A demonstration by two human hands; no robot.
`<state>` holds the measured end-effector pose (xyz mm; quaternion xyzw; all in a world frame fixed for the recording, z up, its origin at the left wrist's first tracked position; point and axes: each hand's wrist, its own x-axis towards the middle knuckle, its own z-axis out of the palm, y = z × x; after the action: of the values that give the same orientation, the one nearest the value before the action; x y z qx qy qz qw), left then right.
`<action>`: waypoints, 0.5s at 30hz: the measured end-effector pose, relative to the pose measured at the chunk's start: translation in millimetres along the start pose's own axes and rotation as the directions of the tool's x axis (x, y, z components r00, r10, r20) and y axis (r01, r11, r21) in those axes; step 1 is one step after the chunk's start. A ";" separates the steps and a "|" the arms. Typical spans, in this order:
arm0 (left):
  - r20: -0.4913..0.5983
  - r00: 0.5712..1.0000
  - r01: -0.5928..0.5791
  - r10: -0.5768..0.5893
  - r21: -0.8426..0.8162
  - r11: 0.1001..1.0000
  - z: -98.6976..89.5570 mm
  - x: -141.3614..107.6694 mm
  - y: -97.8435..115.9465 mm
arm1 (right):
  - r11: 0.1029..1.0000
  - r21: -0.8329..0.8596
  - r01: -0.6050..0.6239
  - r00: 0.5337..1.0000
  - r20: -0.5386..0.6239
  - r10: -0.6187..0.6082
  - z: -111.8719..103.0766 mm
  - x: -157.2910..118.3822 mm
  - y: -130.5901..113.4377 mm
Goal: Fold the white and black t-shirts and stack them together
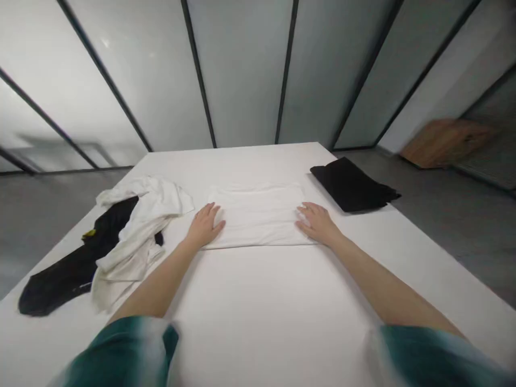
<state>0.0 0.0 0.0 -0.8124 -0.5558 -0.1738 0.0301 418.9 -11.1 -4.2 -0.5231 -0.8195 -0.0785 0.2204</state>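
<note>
White folded cloth (260, 215) sits toward the far edge of the tabletop (266, 301), left hand (205, 224) and right hand (317, 221) spread loosely on its side edges. Decent room nearside; black cloth (350, 185) pokes past the right edge, clothes pile (135, 231) hugs the left.

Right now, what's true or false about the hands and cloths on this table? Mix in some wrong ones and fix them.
1. The left hand and the right hand both touch the flat white cloth. True.
2. Both hands are clenched into fists. False: both are open, fingers spread.
3. On the left, a white garment lies partly over a dark garment. True.
4. The folded black cloth lies to the right of the flat white cloth. True.
5. The right hand grips the dark garment. False: neither hand holds it.
</note>
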 end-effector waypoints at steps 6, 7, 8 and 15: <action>0.139 0.980 -0.131 0.142 -0.081 0.988 -9.1 -0.1 6.2 | 0.969 0.161 0.187 0.970 0.125 -0.208 -17.6 1.1 -27.1; 0.153 0.979 -0.124 0.135 -0.076 0.989 -9.3 -0.1 6.4 | 0.963 0.180 0.203 0.958 0.167 -0.233 -18.9 1.5 -31.6; 0.165 0.978 -0.117 0.127 -0.068 0.991 -9.3 -0.1 6.5 | 0.960 0.190 0.207 0.947 0.206 -0.245 -19.7 2.0 -34.8; 0.252 0.964 -0.086 0.086 -0.009 0.996 -7.3 1.0 10.0 | 0.976 0.155 0.151 0.935 0.298 -0.192 -8.7 1.4 -19.0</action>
<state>7.7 -4.7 8.6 -0.8512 -0.5195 -0.0669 -0.0325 403.9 -21.4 6.0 -0.4400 -0.8898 0.0392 0.1144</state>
